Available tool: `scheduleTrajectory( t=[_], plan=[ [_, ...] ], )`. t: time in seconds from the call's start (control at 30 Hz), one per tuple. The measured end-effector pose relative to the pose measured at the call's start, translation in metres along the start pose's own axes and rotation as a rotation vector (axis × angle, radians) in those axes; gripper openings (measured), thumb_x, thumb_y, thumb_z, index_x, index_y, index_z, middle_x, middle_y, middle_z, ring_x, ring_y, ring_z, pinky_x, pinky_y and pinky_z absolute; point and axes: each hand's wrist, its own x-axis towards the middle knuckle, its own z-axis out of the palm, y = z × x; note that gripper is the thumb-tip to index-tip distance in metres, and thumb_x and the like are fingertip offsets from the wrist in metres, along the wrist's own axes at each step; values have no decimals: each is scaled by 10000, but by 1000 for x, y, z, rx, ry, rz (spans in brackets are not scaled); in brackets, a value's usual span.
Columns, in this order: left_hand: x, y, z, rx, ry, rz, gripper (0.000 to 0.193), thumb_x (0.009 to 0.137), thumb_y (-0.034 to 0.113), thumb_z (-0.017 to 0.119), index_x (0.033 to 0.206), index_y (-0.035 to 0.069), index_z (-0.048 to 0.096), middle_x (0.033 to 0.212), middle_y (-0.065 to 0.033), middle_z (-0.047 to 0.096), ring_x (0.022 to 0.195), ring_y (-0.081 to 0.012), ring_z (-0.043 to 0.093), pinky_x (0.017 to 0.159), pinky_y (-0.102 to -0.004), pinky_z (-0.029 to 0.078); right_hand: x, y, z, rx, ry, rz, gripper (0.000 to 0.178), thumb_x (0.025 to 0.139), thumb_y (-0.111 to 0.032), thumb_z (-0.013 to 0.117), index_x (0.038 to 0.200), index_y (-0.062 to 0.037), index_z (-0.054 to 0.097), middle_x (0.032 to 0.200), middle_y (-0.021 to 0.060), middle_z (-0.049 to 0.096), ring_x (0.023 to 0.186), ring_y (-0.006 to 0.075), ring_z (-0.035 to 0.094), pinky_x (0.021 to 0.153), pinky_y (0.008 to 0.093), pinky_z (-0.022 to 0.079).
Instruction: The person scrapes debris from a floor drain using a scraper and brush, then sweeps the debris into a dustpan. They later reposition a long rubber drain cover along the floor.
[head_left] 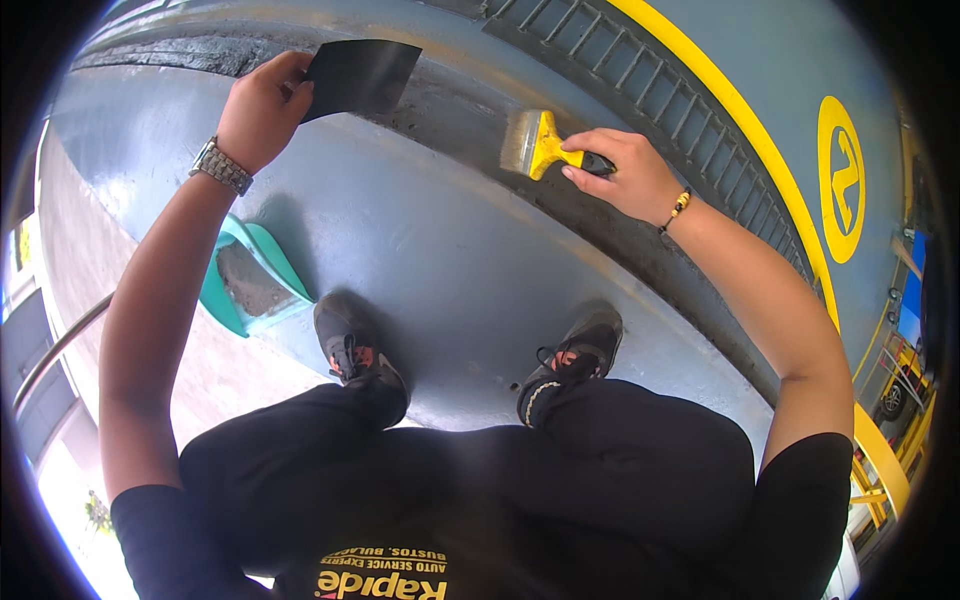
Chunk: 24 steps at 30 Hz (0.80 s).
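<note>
My left hand (262,108) pinches the near edge of a flat black sheet (365,78), held up over the channel and the grey floor. A metal-band watch is on that wrist. My right hand (630,172) grips the black-tipped handle of a wide yellow paintbrush (546,147). Its pale bristles point left, over the dark, dirty channel (450,125). I cannot tell whether the bristles touch the channel. A beaded bracelet circles the right wrist. On the floor, below my left forearm, lies a teal dustpan (275,258) holding grey dirt (250,280).
A metal grating (660,80) runs along the channel's far side, with a yellow painted line (745,115) beyond it. My black shoes (350,335) stand on the grey painted floor (440,240). Yellow equipment and a wheel (893,402) appear at the far right.
</note>
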Motion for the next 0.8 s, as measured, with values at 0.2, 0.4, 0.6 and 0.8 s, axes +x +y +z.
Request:
scheduleTrajectory(
  t=[0.2, 0.4, 0.6, 0.8],
  plan=[
    [-23, 10, 9, 7, 47, 11, 273, 862, 89, 631, 1132, 60, 654, 948, -126, 708, 759, -213, 699, 688, -328, 556, 91, 25, 107, 126, 76, 255, 322, 874, -324, 676, 1143, -147, 655, 943, 139, 696, 859, 337, 649, 790, 422, 507],
    [-53, -24, -19, -109, 44, -318, 268, 913, 100, 616, 1174, 44, 634, 936, -56, 702, 705, -104, 653, 620, -264, 529, 24, 63, 64, 77, -99, 163, 247, 778, -234, 635, 982, -101, 672, 933, 150, 675, 899, 335, 636, 797, 409, 503],
    [-77, -52, -24, -360, 23, -528, 346, 922, 142, 611, 1254, 48, 590, 983, -64, 667, 717, -121, 667, 585, -259, 570, -68, 54, 18, -68, -265, 224, 184, 741, -151, 648, 895, -49, 644, 912, 115, 682, 881, 316, 644, 777, 401, 509],
    [-59, -64, -12, -265, -36, -500, 359, 920, 162, 612, 1265, 63, 588, 979, -65, 671, 720, -133, 669, 591, -269, 578, 16, 25, 51, 140, 44, -25, 222, 797, -147, 642, 1006, -72, 650, 938, 111, 675, 889, 289, 643, 804, 384, 498]
  ],
)
